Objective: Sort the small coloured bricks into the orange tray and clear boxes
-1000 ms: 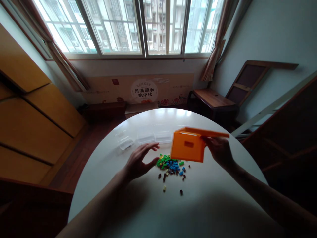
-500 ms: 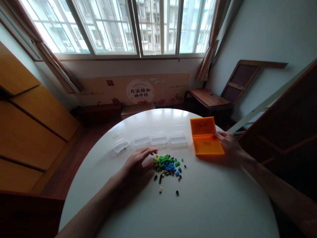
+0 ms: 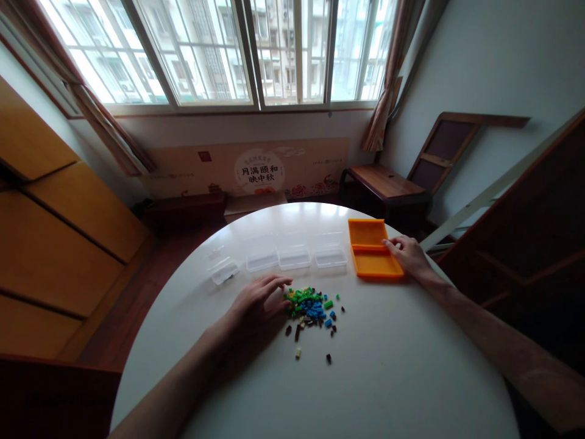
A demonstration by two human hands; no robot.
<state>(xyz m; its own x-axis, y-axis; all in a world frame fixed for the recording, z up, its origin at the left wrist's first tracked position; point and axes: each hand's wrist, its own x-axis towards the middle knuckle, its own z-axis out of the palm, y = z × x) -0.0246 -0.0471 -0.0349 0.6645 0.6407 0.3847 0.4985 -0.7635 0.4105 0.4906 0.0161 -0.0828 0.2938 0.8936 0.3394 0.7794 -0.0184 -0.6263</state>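
A loose pile of small building bricks (image 3: 311, 306), mostly green and blue with some brown and cream ones, lies mid-table. At its left edge rests my left hand (image 3: 258, 299), fingers apart and holding nothing. An orange plastic box (image 3: 378, 264) with its lid folded back sits on the far right of the table. My right hand (image 3: 408, 255) pinches the box's right side near the hinge. Beyond the pile stand several clear plastic boxes with lids up, among them a left one (image 3: 225, 272), a middle one (image 3: 294, 259) and a right one (image 3: 329, 257).
Everything stands on a round white table (image 3: 402, 366). A few stray bricks, such as a dark brown one (image 3: 328, 359) and a cream one (image 3: 298, 353), lie nearer me. Behind the table are a wooden bench (image 3: 386, 182) and a low cardboard box (image 3: 253, 204).
My right hand has moved the orange box a little away and to the left, down onto the table. My left hand has stayed beside the brick pile.
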